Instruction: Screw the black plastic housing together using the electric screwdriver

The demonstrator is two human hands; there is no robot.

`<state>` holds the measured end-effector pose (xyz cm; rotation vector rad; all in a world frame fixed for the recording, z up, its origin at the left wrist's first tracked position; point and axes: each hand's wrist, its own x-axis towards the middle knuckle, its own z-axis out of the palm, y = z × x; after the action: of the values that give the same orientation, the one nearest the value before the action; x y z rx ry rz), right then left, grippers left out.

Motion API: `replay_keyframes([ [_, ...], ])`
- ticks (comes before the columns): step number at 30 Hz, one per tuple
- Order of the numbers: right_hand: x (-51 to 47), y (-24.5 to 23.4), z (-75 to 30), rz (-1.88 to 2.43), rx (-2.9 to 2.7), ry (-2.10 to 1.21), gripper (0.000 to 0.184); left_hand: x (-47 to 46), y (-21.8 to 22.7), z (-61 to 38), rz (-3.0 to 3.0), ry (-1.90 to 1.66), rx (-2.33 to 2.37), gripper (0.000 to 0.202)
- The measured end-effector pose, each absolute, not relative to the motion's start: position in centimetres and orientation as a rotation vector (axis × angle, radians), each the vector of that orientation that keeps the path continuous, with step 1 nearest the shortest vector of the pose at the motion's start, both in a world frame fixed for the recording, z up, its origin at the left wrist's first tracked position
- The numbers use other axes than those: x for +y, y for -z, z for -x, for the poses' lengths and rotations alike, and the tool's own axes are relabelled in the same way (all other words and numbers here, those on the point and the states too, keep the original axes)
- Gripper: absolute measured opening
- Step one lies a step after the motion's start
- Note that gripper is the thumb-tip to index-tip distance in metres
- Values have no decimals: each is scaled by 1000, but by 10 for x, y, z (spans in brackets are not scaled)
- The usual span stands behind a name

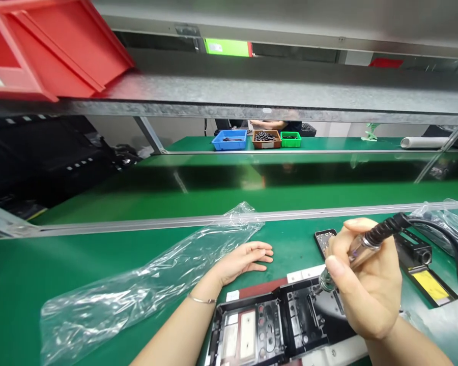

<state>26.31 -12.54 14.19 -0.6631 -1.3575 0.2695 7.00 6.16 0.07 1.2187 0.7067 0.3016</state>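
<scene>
Right hand (366, 290) grips the screwdriver (361, 249), tip slanting down-left onto the black housing (275, 320); left hand (240, 262) lies open, flat beside the plastic bag (145, 284)

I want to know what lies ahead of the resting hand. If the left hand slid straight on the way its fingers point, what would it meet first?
Bare green mat, then probably the small dark tray; depth is unclear.

bare forearms, thin bracelet (201, 300) on left wrist

open green mat (99, 254) left of centre, plastic bag (148, 279) lying across it, low shelf (252, 96) overhead
</scene>
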Motion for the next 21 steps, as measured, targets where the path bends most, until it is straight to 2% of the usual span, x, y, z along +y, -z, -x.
replay_keyframes([
  [14,-127,-140,-263,642,-1375,-242,42,59,-4,-68,-1256,-285,701,42],
  [21,-126,-142,-262,652,-1373,-253,41,59,-6,-70,-1246,-292,697,43],
])
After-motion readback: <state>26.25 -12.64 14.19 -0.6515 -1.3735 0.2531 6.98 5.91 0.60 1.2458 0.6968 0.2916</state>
